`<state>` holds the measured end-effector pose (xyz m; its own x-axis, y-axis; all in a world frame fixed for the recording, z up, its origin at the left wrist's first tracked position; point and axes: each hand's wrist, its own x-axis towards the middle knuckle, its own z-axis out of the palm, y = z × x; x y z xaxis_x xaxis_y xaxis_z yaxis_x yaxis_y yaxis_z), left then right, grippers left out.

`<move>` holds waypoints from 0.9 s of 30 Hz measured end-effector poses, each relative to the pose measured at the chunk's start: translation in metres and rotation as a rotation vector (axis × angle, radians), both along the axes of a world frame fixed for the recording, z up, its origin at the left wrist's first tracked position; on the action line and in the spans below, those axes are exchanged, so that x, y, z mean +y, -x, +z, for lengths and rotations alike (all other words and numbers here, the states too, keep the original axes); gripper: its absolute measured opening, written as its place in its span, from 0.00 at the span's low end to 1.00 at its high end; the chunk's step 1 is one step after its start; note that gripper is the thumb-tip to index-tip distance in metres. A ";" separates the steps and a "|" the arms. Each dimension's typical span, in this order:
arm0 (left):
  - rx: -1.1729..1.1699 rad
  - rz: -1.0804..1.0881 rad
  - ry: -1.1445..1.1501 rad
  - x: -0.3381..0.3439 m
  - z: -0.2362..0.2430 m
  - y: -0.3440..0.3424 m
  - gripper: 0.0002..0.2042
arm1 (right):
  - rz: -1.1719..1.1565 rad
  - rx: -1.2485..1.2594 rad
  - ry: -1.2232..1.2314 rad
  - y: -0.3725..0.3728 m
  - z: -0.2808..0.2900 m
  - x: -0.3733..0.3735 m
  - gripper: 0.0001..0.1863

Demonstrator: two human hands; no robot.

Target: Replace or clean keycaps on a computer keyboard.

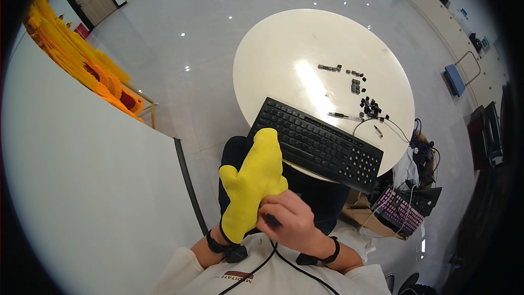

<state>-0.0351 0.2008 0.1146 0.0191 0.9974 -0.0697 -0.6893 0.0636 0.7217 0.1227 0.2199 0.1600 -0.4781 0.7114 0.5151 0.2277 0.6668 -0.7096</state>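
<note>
My left hand (254, 177) is inside a yellow cloth mitt with a dark edge at the wrist. The mitt stretches forward with its thumb sticking out to the side, and its tip reaches the near left corner of a black keyboard (316, 142). My right hand (288, 219) is closed beside the mitt's lower right side, its fingers curled round a small dark thing (271, 220) that I cannot make out. The keyboard lies slanted across the near edge of a round white table (278, 38). Its number-pad keys at the right end look stripped of their caps.
Loose black keycaps (371, 108) lie in a pile and short rows on the table, near a pen (339, 115). Right of the table, a cardboard box (357, 213) holds cables and a pink-keyed keyboard (400, 211). A white panel (93, 186) stands at my left.
</note>
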 end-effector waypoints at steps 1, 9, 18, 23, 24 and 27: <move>0.009 -0.001 -0.010 0.000 -0.002 0.002 0.31 | 0.016 0.023 0.024 0.001 -0.001 -0.006 0.14; 0.018 0.011 -0.028 -0.007 -0.005 0.004 0.31 | -0.026 0.058 0.005 0.003 -0.004 0.001 0.15; -0.024 0.016 -0.019 -0.010 -0.007 0.010 0.29 | 0.000 0.032 -0.045 0.010 0.001 0.010 0.17; 0.203 -0.029 0.001 -0.015 -0.023 0.024 0.34 | 0.183 0.044 0.026 0.007 -0.004 0.001 0.18; 0.201 -0.031 0.001 -0.015 -0.024 0.024 0.34 | 0.181 0.042 0.026 0.007 -0.004 0.001 0.18; 0.101 0.004 0.010 -0.012 -0.010 0.017 0.34 | 0.171 0.048 0.003 0.006 -0.004 0.003 0.18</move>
